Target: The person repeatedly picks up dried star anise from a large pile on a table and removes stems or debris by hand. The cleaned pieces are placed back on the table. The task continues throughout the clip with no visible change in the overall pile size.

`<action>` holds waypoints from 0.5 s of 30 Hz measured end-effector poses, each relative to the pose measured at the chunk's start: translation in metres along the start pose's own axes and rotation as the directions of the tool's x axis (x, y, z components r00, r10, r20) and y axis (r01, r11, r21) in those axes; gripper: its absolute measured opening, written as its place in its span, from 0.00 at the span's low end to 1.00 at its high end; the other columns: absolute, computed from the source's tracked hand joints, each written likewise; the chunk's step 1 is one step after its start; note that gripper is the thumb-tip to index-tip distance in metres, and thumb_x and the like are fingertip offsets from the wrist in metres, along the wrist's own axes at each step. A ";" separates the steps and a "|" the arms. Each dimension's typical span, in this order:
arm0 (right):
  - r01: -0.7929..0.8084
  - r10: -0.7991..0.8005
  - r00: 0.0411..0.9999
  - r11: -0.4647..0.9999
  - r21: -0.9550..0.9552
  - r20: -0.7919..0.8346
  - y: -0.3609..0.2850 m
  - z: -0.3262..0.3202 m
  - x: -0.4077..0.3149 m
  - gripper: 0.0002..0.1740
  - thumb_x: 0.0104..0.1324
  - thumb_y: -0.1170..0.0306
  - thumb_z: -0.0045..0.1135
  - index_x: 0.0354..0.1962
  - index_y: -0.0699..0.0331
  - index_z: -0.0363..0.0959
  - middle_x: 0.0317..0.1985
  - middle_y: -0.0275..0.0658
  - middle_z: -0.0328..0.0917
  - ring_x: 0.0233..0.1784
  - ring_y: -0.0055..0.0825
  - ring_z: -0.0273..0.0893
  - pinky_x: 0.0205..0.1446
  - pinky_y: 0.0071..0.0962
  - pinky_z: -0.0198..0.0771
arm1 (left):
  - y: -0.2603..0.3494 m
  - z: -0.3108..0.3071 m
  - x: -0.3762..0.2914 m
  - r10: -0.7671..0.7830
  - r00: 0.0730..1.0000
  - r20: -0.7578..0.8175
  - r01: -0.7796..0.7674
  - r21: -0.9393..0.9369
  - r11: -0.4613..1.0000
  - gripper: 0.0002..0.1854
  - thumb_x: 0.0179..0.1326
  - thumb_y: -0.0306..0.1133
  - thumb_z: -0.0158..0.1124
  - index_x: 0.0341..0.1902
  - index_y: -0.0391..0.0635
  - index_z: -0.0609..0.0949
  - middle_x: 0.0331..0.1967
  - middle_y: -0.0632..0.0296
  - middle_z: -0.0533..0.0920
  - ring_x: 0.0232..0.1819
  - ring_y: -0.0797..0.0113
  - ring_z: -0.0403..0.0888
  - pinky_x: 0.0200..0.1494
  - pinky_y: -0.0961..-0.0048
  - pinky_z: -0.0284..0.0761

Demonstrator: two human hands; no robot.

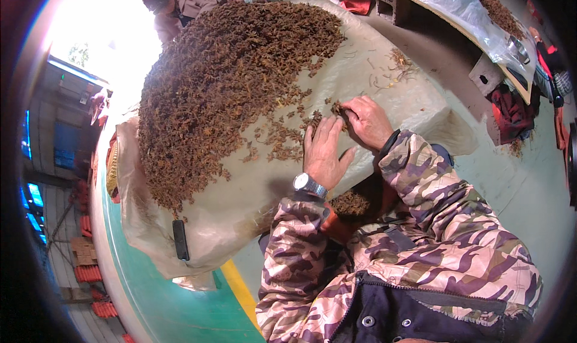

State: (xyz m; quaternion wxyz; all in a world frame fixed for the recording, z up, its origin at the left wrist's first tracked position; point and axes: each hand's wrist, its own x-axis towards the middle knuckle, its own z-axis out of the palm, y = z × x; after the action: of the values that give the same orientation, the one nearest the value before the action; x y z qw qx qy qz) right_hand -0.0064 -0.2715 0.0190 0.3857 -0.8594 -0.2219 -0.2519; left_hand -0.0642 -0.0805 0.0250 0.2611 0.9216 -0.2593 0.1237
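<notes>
A large heap of brown star anise (225, 72) lies on a table covered with a pale plastic sheet (387, 90). My left hand (325, 151) rests palm down at the near side of the heap, its fingertips on a few loose pieces; the wrist wears a watch. Just right of it, my right hand (367, 120) has its thumb and fingers bent at a small cluster of star anise (337, 109); whether it grips a piece cannot be told. Below the table edge, between my forearms, a container holds more star anise (350, 203).
A black phone (180, 240) lies at the sheet's near left corner. Thin stems and bits (400, 63) are scattered towards the right side. A person (189, 5) leans at the far side of the heap. Another table (478, 23) with plastic and a concrete block (487, 74) stand at the right.
</notes>
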 end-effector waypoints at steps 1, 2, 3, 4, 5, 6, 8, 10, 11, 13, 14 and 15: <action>0.014 -0.014 1.000 1.000 -0.005 -0.003 0.000 0.000 0.000 0.09 0.66 0.77 0.61 0.44 0.67 0.81 0.39 0.44 0.83 0.47 0.48 0.78 0.53 0.42 0.76 | 0.001 -0.001 -0.003 0.008 1.000 0.004 -0.008 -0.017 1.000 0.42 0.63 0.44 0.74 0.77 0.42 0.68 0.76 0.44 0.69 0.80 0.42 0.63 0.82 0.37 0.47; 0.027 -0.027 1.000 1.000 -0.009 -0.005 0.000 0.000 0.001 0.09 0.66 0.77 0.61 0.44 0.67 0.81 0.39 0.44 0.83 0.47 0.47 0.79 0.52 0.42 0.76 | 0.003 -0.005 -0.008 -0.010 1.000 -0.021 0.010 -0.020 1.000 0.41 0.62 0.43 0.75 0.76 0.42 0.70 0.77 0.44 0.68 0.81 0.42 0.61 0.82 0.37 0.46; 0.027 -0.027 1.000 0.999 -0.023 -0.003 0.003 -0.001 0.000 0.09 0.66 0.77 0.62 0.45 0.67 0.81 0.39 0.44 0.83 0.47 0.47 0.79 0.52 0.42 0.76 | 0.002 -0.007 -0.012 -0.061 0.995 -0.082 0.065 0.046 0.997 0.40 0.63 0.44 0.74 0.76 0.42 0.71 0.77 0.44 0.67 0.81 0.42 0.60 0.82 0.37 0.46; 0.029 -0.029 1.000 0.999 -0.034 0.000 0.004 -0.001 -0.001 0.10 0.66 0.76 0.62 0.45 0.67 0.81 0.39 0.44 0.83 0.47 0.47 0.79 0.52 0.41 0.76 | 0.000 -0.012 -0.016 -0.109 0.983 -0.147 0.126 0.110 0.986 0.40 0.63 0.45 0.74 0.75 0.41 0.72 0.78 0.44 0.66 0.82 0.42 0.59 0.82 0.36 0.46; 0.031 -0.031 1.000 0.998 -0.045 0.003 0.005 -0.002 -0.001 0.10 0.66 0.76 0.62 0.45 0.67 0.81 0.39 0.44 0.83 0.47 0.47 0.79 0.53 0.41 0.76 | -0.004 -0.017 -0.018 -0.152 0.965 -0.214 0.190 0.169 0.967 0.39 0.63 0.45 0.73 0.75 0.41 0.73 0.78 0.43 0.66 0.82 0.42 0.58 0.82 0.36 0.45; 0.037 -0.036 0.999 0.999 -0.039 0.020 0.002 -0.003 0.000 0.10 0.66 0.75 0.62 0.45 0.66 0.81 0.40 0.44 0.83 0.47 0.47 0.78 0.54 0.41 0.75 | -0.015 -0.020 -0.025 -0.221 0.952 -0.213 0.261 0.186 0.947 0.39 0.64 0.47 0.72 0.74 0.41 0.73 0.78 0.43 0.65 0.82 0.41 0.58 0.82 0.35 0.46; 0.051 -0.050 0.997 0.998 -0.029 0.053 -0.005 -0.005 0.002 0.10 0.66 0.73 0.62 0.45 0.65 0.82 0.41 0.44 0.83 0.47 0.47 0.78 0.55 0.41 0.75 | -0.041 -0.020 -0.038 -0.353 0.910 -0.217 0.398 0.218 0.891 0.38 0.65 0.49 0.70 0.74 0.41 0.74 0.79 0.42 0.64 0.83 0.40 0.56 0.81 0.34 0.46; 0.112 -0.106 0.991 0.991 -0.068 0.083 -0.006 -0.004 -0.002 0.11 0.66 0.72 0.63 0.45 0.65 0.82 0.42 0.43 0.83 0.48 0.46 0.78 0.56 0.41 0.75 | -0.045 -0.022 -0.048 -0.374 0.913 -0.166 0.402 0.195 0.895 0.39 0.65 0.52 0.70 0.72 0.40 0.75 0.78 0.43 0.65 0.83 0.41 0.56 0.81 0.35 0.47; 0.142 -0.134 0.986 0.986 -0.086 0.098 -0.006 -0.003 -0.004 0.11 0.65 0.72 0.63 0.45 0.65 0.82 0.43 0.43 0.83 0.48 0.46 0.78 0.56 0.40 0.75 | -0.045 -0.022 -0.055 -0.383 0.913 -0.139 0.404 0.184 0.896 0.39 0.64 0.53 0.69 0.72 0.39 0.76 0.78 0.43 0.66 0.83 0.41 0.56 0.81 0.36 0.47; 0.120 -0.119 0.991 0.993 -0.018 0.053 0.000 -0.003 -0.007 0.11 0.64 0.73 0.64 0.44 0.65 0.82 0.43 0.43 0.82 0.49 0.46 0.78 0.55 0.41 0.75 | -0.041 -0.030 -0.062 -0.382 0.910 -0.162 0.410 0.200 0.890 0.35 0.65 0.48 0.69 0.71 0.40 0.77 0.77 0.40 0.67 0.80 0.37 0.60 0.79 0.33 0.51; 0.081 -0.082 0.996 0.996 0.032 0.020 0.002 -0.004 -0.009 0.11 0.64 0.73 0.64 0.44 0.65 0.82 0.42 0.43 0.82 0.49 0.46 0.78 0.55 0.41 0.75 | -0.043 -0.032 -0.065 -0.392 0.904 -0.173 0.422 0.208 0.882 0.35 0.65 0.48 0.69 0.70 0.40 0.77 0.76 0.40 0.68 0.80 0.36 0.60 0.79 0.33 0.52; 0.047 -0.046 0.999 0.995 0.087 -0.009 0.001 -0.004 -0.010 0.11 0.64 0.73 0.64 0.44 0.65 0.82 0.42 0.43 0.82 0.49 0.45 0.79 0.55 0.42 0.75 | -0.042 -0.034 -0.068 -0.404 0.896 -0.188 0.439 0.218 0.872 0.34 0.65 0.47 0.69 0.70 0.40 0.77 0.76 0.40 0.68 0.79 0.36 0.61 0.78 0.33 0.53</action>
State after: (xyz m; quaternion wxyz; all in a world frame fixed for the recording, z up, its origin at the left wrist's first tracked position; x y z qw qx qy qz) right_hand -0.0149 -0.2771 0.0153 0.4177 -0.8354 -0.2513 -0.2539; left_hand -0.1017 -0.0032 0.0107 0.1783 0.9710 -0.0155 0.1586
